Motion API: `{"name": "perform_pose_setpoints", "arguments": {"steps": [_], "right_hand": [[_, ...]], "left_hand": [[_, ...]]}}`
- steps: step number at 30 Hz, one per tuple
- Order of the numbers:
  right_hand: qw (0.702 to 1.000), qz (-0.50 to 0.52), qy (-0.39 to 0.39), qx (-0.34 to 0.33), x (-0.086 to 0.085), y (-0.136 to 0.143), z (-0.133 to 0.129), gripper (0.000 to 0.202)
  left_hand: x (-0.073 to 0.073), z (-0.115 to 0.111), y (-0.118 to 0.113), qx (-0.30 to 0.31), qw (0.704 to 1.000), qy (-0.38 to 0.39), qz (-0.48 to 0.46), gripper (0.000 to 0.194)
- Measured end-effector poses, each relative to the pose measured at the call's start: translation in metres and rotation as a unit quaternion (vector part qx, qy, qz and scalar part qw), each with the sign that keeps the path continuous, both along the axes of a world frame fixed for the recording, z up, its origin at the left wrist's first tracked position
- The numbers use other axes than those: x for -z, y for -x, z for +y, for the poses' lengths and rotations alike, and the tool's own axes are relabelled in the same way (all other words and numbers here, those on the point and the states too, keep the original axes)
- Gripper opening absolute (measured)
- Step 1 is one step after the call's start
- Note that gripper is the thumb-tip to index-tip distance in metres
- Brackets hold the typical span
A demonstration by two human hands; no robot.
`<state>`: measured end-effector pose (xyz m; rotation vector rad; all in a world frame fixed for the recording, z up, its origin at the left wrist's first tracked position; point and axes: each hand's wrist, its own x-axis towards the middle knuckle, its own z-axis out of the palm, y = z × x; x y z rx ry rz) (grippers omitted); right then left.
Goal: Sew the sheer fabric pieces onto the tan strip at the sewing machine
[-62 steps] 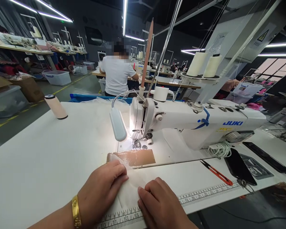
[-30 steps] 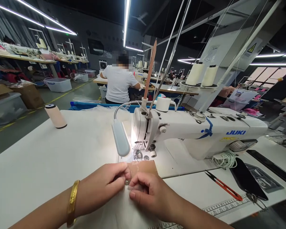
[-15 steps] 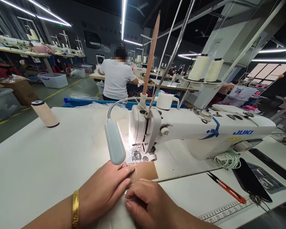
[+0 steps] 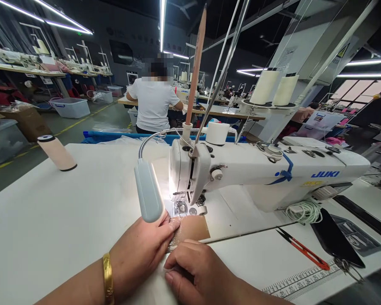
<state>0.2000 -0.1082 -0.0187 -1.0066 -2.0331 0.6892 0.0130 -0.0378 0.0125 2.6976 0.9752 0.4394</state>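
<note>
My left hand (image 4: 144,243) lies with its fingers stretched out and its fingertips on the edge of a shiny tan-brown piece (image 4: 193,228), just in front of the presser foot (image 4: 180,208). A gold bangle circles the left wrist. Nearer to me, my right hand (image 4: 200,269) is curled, thumb and forefinger pinched on white fabric (image 4: 163,288) that runs down between the hands. Part of that fabric is hidden under both hands. The sewing machine (image 4: 247,165) stands just beyond, and its grey lamp (image 4: 148,190) hangs over the left fingers.
Red-handled thread snips (image 4: 305,250), a black phone (image 4: 336,237) and a coil of pale green cord (image 4: 305,211) lie at right. A peach thread cone (image 4: 57,153) stands at the table's far left. Ahead, a person in a white shirt (image 4: 154,103) sits at another table.
My left hand has shifted slightly, its fingers drawing closer together at the edge of the brown piece. The right hand stays almost in place, still pinched. The view has moved a little.
</note>
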Motion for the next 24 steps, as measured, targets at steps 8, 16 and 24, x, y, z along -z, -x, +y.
{"name": "perform_pose_setpoints", "arguments": {"steps": [8,16,24], "right_hand": [[0.999,0.042,-0.002,-0.008,-0.001,0.0,0.001,0.003],[0.998,0.057,0.027,-0.002,-0.009,0.0,0.0,0.004],[0.996,0.062,0.058,0.006,-0.014,-0.001,-0.001,0.005]], "left_hand": [[-0.001,0.0,-0.002,-0.01,0.999,0.045,0.011,0.045],[0.0,0.003,0.001,-0.02,1.0,0.002,0.016,0.042],[-0.015,-0.006,0.01,-0.084,0.994,-0.024,0.064,0.048]]}}
